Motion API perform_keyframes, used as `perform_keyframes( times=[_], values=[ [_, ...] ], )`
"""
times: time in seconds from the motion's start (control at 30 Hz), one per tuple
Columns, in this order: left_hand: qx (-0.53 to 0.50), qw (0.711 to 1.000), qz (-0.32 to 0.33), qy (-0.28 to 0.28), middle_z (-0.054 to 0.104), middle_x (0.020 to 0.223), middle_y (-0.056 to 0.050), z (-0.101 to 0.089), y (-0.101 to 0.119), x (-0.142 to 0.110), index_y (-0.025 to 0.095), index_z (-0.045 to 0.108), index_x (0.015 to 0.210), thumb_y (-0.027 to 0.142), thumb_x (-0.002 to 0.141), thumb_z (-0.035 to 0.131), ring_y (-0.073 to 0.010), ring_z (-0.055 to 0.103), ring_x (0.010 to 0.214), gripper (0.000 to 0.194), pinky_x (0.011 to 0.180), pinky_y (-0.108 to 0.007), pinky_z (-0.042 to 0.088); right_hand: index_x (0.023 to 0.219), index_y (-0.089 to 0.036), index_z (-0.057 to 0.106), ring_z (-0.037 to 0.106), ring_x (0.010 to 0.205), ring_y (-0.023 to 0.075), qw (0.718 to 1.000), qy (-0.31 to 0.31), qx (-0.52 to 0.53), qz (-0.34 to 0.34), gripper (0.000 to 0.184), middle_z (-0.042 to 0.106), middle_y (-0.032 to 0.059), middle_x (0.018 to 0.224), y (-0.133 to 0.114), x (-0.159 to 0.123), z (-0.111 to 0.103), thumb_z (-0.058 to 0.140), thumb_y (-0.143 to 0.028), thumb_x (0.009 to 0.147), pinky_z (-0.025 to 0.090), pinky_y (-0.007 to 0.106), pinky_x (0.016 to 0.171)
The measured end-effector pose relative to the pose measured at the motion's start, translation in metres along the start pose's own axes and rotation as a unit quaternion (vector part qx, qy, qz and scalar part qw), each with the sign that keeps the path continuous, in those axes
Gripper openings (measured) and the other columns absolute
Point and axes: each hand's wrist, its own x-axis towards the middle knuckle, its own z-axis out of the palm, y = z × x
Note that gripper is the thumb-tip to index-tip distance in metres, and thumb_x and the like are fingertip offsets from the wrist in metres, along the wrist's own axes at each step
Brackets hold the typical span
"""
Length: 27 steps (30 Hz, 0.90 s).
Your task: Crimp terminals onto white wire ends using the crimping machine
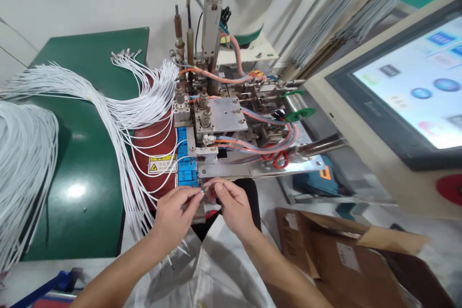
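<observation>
Close to the blue fixture blocks [187, 173] at the machine's front, both hands meet, fingertips almost touching. My left hand [176, 209] is closed in a pinch on the end of a white wire, which shows as a small pale tip [202, 192] between the fingers. My right hand [233, 204] is also closed, thumb against forefinger, just right of that tip; whatever it grips is too small to make out. Several white wires [159, 144] run from a bundle across the red pad [144, 173] to the blue blocks.
A thick bundle of white wires [111, 106] lies over the green table [86, 221], with another coil [25, 163] at left. The machine has a metal plate [225, 113], hoses and a wire spool [299, 107]. At right are a touchscreen [407, 86] and cardboard box [335, 260].
</observation>
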Motion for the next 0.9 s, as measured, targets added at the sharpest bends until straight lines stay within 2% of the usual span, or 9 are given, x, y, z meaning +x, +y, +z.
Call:
perform_keyframes(
  times=[0.07,0.17,0.43,0.57,0.67,0.77,0.9],
  values=[
    [0.008,1.0,0.007,0.001,0.069,0.079,-0.003,-0.001,-0.003,-0.001,0.018,0.064,0.086,0.022,0.083,0.052,-0.012,0.064,0.07,0.013,0.066,-0.022,0.051,0.074,-0.018,0.067,0.053,0.057,0.0116,1.0,0.016,0.003,0.0,0.015,0.061,0.0019,0.068,0.003,-0.001,0.002,0.058,-0.03,0.076,0.045,0.024,0.054],
    [0.005,1.0,-0.006,-0.028,0.068,0.077,-0.002,-0.003,-0.007,-0.003,0.018,0.064,0.088,0.023,0.084,0.049,-0.0111,0.062,0.067,0.015,0.064,-0.021,0.05,0.07,-0.019,0.066,0.056,0.065,0.0133,0.999,0.019,-0.031,-0.018,0.005,0.061,0.0025,0.072,0.005,-0.001,0.004,0.063,-0.023,0.071,0.046,0.025,0.059],
    [-0.057,0.99,-0.085,-0.095,0.066,0.074,-0.001,-0.004,-0.01,-0.001,0.018,0.064,0.082,0.024,0.082,0.051,-0.0111,0.06,0.065,0.015,0.062,-0.021,0.048,0.062,-0.017,0.06,0.052,0.059,0.0125,0.994,0.013,-0.099,-0.04,0.01,0.056,0.0016,0.063,0.005,0.0,0.008,0.059,-0.021,0.071,0.043,0.024,0.053],
    [-0.109,0.981,-0.151,-0.062,0.063,0.069,-0.001,0.002,-0.01,-0.005,0.016,0.062,0.082,0.028,0.083,0.049,-0.0104,0.057,0.06,0.018,0.058,-0.019,0.047,0.062,-0.017,0.056,0.049,0.058,0.0116,0.993,0.069,-0.098,-0.021,0.013,0.053,0.0002,0.062,0.009,-0.005,0.02,0.057,-0.023,0.073,0.042,0.024,0.055],
    [-0.117,0.977,-0.172,-0.042,0.061,0.067,0.0,0.005,-0.009,-0.01,0.015,0.061,0.083,0.03,0.084,0.048,-0.0097,0.055,0.057,0.02,0.054,-0.019,0.045,0.064,-0.017,0.055,0.049,0.059,0.0116,0.99,0.097,-0.101,-0.03,0.012,0.052,0.0,0.064,0.012,-0.007,0.026,0.055,-0.022,0.075,0.042,0.024,0.056],
    [-0.117,0.978,-0.16,-0.058,0.061,0.07,-0.001,0.001,-0.009,-0.01,0.016,0.06,0.085,0.03,0.084,0.048,-0.0101,0.056,0.06,0.019,0.057,-0.019,0.045,0.064,-0.018,0.055,0.051,0.062,0.0124,0.989,0.052,-0.125,-0.058,0.011,0.053,0.0006,0.066,0.009,-0.005,0.022,0.054,-0.021,0.075,0.043,0.024,0.057],
    [-0.076,0.982,-0.116,-0.129,0.063,0.072,-0.001,-0.014,-0.008,-0.002,0.017,0.062,0.085,0.027,0.084,0.048,-0.0108,0.056,0.063,0.018,0.06,-0.02,0.045,0.06,-0.018,0.054,0.048,0.057,0.0107,0.979,-0.07,-0.185,-0.054,0.012,0.052,-0.0007,0.062,-0.007,0.007,0.006,0.056,-0.018,0.072,0.04,0.022,0.053]
  ],
)
